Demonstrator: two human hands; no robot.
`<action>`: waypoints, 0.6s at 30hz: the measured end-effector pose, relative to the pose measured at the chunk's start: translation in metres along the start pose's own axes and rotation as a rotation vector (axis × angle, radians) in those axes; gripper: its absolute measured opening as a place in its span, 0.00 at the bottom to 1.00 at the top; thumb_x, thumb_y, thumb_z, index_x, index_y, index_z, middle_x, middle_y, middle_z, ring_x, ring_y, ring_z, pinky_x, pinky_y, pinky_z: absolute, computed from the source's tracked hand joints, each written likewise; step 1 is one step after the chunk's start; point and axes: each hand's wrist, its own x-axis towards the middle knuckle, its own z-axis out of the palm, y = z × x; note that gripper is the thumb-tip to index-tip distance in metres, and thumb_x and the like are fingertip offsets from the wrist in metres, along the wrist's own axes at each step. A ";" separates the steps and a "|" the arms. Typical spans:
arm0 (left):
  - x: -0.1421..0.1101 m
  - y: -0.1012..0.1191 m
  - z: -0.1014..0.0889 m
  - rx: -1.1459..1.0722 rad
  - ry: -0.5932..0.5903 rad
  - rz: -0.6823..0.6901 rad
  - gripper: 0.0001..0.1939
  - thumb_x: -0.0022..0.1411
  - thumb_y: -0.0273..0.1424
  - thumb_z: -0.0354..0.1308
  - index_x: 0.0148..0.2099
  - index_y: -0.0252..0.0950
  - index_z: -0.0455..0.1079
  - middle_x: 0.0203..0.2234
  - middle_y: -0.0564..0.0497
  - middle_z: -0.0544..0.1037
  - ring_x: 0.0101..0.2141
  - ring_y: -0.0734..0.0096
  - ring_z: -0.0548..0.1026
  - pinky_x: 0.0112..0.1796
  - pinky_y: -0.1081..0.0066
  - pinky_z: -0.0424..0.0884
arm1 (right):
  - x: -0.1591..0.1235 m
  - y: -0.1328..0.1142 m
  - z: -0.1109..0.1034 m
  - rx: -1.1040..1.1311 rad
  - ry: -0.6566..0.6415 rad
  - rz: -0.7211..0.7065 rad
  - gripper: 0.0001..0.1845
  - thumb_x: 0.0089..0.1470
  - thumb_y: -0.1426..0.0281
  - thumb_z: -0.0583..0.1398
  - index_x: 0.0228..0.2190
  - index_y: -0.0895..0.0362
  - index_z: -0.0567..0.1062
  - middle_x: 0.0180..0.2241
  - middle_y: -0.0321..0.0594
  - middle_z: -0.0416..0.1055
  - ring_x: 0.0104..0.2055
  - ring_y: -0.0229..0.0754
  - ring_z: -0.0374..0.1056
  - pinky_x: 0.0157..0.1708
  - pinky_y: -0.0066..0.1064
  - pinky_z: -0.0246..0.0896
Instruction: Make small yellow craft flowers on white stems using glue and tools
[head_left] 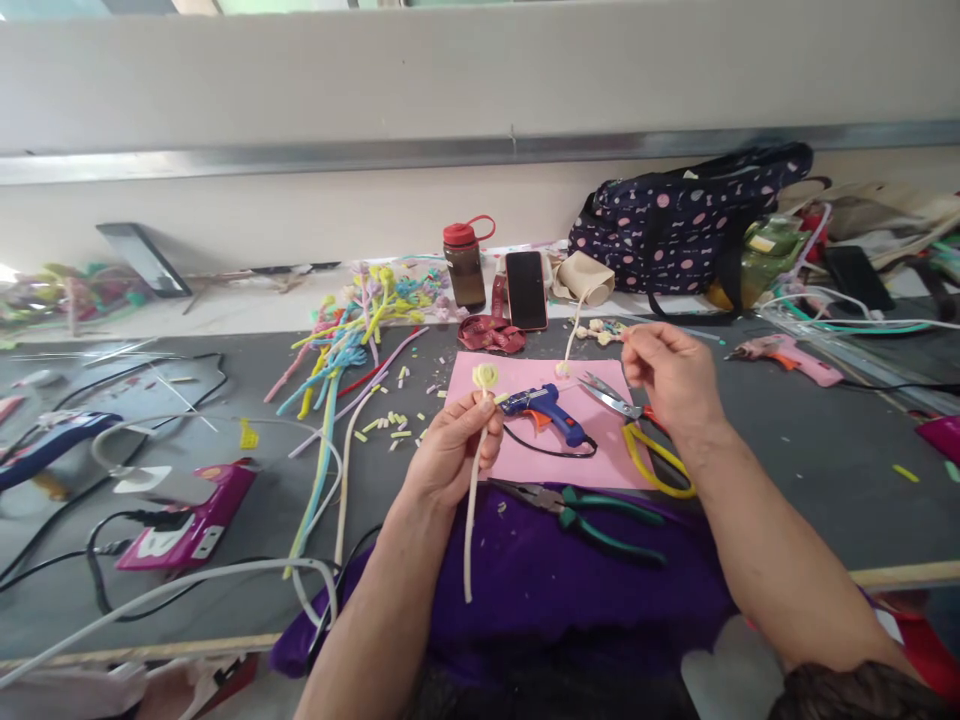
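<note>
The left hand (457, 450) covers a stretch of the pale stem (472, 520) below its flower. Whether the pinched fingertips of the right hand (671, 375) hold anything is too small to tell, and that arm hides part of the scissors' (630, 455) handles. The left edge cuts off a blue tool (64, 440) (its tip is lost), the right edge a magenta object (941, 436). The green container's (766, 262) label is unreadable.

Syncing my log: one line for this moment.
left hand: holds pale yellow stemmed flower; right hand: pinched, contents unclear; blue glue gun: on pink sheet
</note>
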 end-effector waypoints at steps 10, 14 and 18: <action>-0.001 0.022 -0.009 -0.188 0.142 0.137 0.08 0.52 0.26 0.61 0.29 0.32 0.63 0.19 0.57 0.66 0.14 0.88 0.60 0.12 0.87 0.57 | 0.033 -0.001 -0.032 0.210 0.283 0.057 0.06 0.42 0.73 0.53 0.17 0.56 0.62 0.13 0.28 0.60 0.11 0.29 0.53 0.09 0.20 0.44; -0.001 0.025 -0.010 -0.224 0.184 0.169 0.08 0.53 0.25 0.60 0.29 0.32 0.62 0.18 0.58 0.65 0.14 0.88 0.60 0.12 0.87 0.57 | 0.043 -0.006 -0.053 0.147 0.463 -0.092 0.08 0.45 0.72 0.54 0.17 0.56 0.63 0.13 0.27 0.58 0.13 0.29 0.53 0.10 0.19 0.44; -0.001 0.023 -0.006 -0.183 0.184 0.141 0.08 0.53 0.26 0.60 0.28 0.32 0.62 0.19 0.57 0.66 0.14 0.87 0.60 0.12 0.86 0.57 | 0.049 -0.009 -0.072 0.078 0.593 -0.224 0.05 0.45 0.74 0.56 0.20 0.57 0.68 0.18 0.31 0.64 0.15 0.28 0.55 0.10 0.20 0.43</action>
